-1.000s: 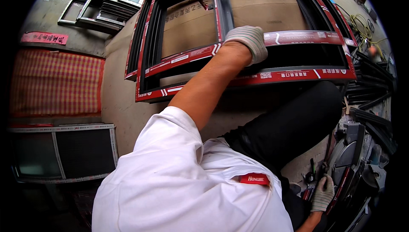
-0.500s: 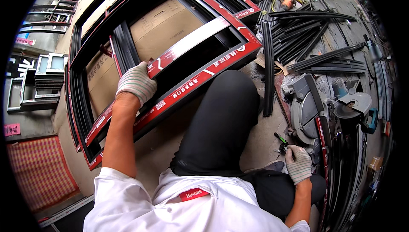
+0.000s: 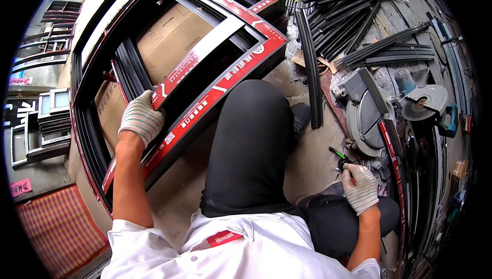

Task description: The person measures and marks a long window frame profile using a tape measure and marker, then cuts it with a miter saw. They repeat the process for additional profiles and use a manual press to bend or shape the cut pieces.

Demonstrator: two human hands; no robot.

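Observation:
My left hand point(image 3: 140, 118), in a striped work glove, grips the end of a silver crossbar with red tape point(image 3: 197, 61) inside a large black window frame point(image 3: 215, 97) lying on the floor. My right hand point(image 3: 361, 187), also gloved, rests by my bent knee and closes around a small tool with a green-and-black handle point(image 3: 339, 156) on the ground. My black-trousered leg point(image 3: 251, 145) stretches between the two hands.
Brown cardboard point(image 3: 169, 38) lies under the frame. Several long black profile strips point(image 3: 353, 22) lie at the upper right. A chop saw point(image 3: 379, 110) stands to the right. Stacked small window frames point(image 3: 43, 125) and a red checked mat point(image 3: 59, 227) are on the left.
The view has swung left to right across the frame. My left hand stayed on the taped bar; my right hand has dropped onto the small tool near the saw.

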